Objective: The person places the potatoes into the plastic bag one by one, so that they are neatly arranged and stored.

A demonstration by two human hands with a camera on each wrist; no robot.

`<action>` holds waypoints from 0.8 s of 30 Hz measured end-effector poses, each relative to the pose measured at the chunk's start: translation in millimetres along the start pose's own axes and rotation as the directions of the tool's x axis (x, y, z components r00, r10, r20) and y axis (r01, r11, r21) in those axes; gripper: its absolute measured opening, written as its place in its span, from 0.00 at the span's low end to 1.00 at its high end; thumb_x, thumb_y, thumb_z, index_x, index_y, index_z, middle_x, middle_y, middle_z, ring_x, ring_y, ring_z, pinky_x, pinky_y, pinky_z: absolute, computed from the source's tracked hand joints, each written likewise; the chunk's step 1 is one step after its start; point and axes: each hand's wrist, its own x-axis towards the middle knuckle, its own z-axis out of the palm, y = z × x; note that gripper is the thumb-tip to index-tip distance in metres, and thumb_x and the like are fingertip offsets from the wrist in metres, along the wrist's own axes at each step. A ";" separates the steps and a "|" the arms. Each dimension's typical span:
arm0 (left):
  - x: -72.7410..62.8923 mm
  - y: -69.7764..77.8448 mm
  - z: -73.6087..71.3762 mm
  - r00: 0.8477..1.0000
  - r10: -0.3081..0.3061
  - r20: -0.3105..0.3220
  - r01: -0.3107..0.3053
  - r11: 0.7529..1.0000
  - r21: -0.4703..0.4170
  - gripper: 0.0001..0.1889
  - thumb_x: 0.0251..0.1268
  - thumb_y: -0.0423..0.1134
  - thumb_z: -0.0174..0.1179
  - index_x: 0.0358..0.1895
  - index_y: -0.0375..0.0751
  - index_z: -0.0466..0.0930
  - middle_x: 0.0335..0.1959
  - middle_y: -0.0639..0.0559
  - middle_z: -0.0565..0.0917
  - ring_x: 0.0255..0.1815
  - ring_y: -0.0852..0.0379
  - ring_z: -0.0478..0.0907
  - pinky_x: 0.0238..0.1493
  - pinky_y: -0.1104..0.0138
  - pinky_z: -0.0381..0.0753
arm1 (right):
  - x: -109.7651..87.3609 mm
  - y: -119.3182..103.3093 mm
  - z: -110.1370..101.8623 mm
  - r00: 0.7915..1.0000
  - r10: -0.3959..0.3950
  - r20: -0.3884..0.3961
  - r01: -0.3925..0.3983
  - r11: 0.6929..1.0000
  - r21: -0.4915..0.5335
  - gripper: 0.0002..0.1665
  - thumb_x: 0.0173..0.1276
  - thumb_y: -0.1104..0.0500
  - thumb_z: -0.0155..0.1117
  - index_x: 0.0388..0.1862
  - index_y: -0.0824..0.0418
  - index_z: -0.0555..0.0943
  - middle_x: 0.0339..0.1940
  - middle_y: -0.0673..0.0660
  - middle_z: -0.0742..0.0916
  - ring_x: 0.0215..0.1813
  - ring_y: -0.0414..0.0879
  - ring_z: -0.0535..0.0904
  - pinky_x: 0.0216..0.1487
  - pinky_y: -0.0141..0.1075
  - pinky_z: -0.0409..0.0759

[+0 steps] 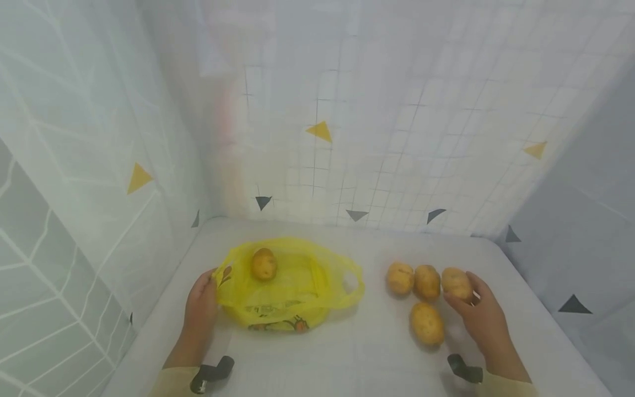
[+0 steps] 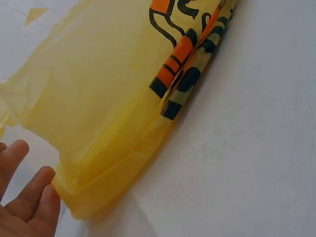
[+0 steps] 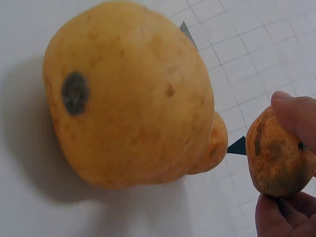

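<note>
Front potato lies between the hands, the right gripping another potato.

2 arms rise from the bottom of the head view, well apart, the left arm and right arm both slanting inward. the left sleeve and right sleeve are pale and stop short of the hands. the left hand has its lower fingers extended, with a gap above them; whether its tips pinch is unclear. the right hand grips, thumb opposite bent fingers.
</note>
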 end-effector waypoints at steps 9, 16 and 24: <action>2.5 -3.6 0.0 1.000 -0.018 -0.001 0.018 1.000 -0.007 0.28 0.85 0.56 0.33 0.76 0.49 0.67 0.77 0.52 0.69 0.78 0.50 0.62 0.79 0.45 0.59 | -10.4 -16.3 5.0 0.999 -0.042 -0.002 0.042 0.999 0.027 0.64 0.70 0.34 0.69 0.89 0.48 0.39 0.89 0.62 0.48 0.81 0.76 0.55 0.68 0.69 0.70; 3.3 -4.8 0.9 1.000 -0.022 -0.008 0.022 1.000 0.003 0.29 0.85 0.57 0.33 0.76 0.50 0.67 0.77 0.53 0.69 0.77 0.50 0.64 0.79 0.46 0.61 | -16.1 -29.4 11.2 0.996 -0.093 0.005 0.093 0.995 0.033 0.64 0.70 0.33 0.68 0.89 0.50 0.40 0.88 0.64 0.49 0.80 0.77 0.56 0.69 0.69 0.69; 3.1 -3.6 0.1 1.000 -0.006 -0.005 0.006 1.000 -0.002 0.28 0.85 0.58 0.33 0.75 0.52 0.68 0.75 0.55 0.71 0.73 0.53 0.66 0.75 0.50 0.64 | -11.4 -37.9 21.3 0.987 -0.161 0.000 0.161 0.986 0.035 0.63 0.70 0.35 0.70 0.89 0.52 0.44 0.88 0.65 0.52 0.79 0.77 0.59 0.70 0.68 0.70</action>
